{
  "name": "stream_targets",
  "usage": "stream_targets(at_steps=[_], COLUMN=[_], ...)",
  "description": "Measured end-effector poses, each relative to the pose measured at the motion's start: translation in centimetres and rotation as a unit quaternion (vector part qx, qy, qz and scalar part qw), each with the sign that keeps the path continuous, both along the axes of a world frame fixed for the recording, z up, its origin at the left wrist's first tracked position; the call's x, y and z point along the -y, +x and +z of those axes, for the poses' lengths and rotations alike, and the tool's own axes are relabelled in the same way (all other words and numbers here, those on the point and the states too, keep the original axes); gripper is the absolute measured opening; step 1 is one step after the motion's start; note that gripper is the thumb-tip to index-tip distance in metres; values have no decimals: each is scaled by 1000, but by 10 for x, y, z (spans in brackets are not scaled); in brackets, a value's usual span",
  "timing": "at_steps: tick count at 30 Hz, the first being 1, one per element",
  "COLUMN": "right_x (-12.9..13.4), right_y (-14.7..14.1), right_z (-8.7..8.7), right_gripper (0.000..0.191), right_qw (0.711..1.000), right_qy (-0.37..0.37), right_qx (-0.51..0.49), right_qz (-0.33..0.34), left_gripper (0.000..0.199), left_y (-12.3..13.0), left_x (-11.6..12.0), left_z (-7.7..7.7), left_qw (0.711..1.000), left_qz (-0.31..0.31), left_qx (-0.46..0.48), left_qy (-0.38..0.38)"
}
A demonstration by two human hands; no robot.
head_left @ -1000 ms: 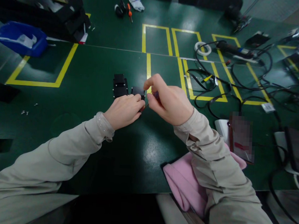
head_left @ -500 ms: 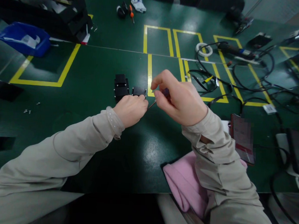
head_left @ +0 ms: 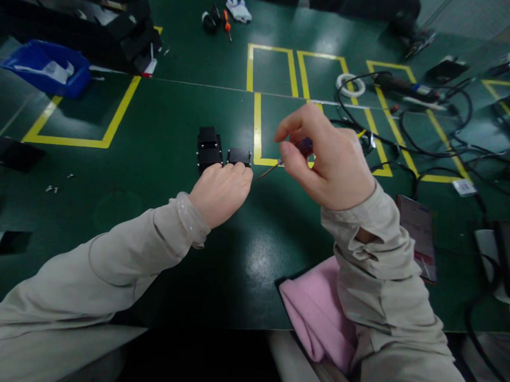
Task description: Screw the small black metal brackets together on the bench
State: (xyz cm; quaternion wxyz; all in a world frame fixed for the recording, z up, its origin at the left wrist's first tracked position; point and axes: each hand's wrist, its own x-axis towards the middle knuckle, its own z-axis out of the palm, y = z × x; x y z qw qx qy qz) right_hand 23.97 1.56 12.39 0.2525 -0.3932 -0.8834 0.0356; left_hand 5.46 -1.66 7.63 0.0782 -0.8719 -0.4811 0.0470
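My left hand [head_left: 222,194] is closed on a black block assembly [head_left: 240,156] with small screws at its edges; the fingers cover its near side. My right hand [head_left: 325,155] grips a small screwdriver [head_left: 272,168] by its dark purple handle. Its thin shaft points down and left, and the tip is a little to the right of my left hand, apart from the black assembly. The joined black blocks [head_left: 209,146] just left of it stand on the green table [head_left: 177,113], their near end close to my left fingers.
A blue bin [head_left: 47,69] and a black rack [head_left: 135,31] are at the upper left. Loose screws [head_left: 52,189] lie at left. Cables [head_left: 411,145], a white ring [head_left: 350,85] and a phone [head_left: 419,234] are at right. Pink cloth [head_left: 317,308] hangs near the front edge.
My right hand has moved right and slightly up with the screwdriver, drawing its tip away from my left hand. My left hand stays at the black assembly.
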Motion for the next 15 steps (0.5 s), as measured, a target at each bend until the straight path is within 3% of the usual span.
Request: stream_targets(at_steps=[2,5,9,12,14,15], right_x=[-1,-1,-3,-5,-8,-9], right_y=[1,1,-1,-1,0,0], right_z=[0,0,-3,-7,-9,-10], right_gripper=[33,36,36,38,39,40], right_qw=[1000,999,999,1000,1000,999], right_qy=[11,13,8,0,-5,-6], right_qx=[-12,-27,-27,-24,-28,-32], right_qz=[-3,-16,-14,-7,0,4], left_gripper=[16,11,16,16,23,27], left_y=[-14,-53,-132,-195,-233,-250], left_x=[2,4,8,17,26,30], left_z=[3,8,11,2,-11,-18], left_qw=[1000,997,970,916,894,896], left_qz=[3,42,207,382,429,420], left_qx=[23,71,102,98,121,137], left_qy=[4,-11,-74,-66,-46,-52])
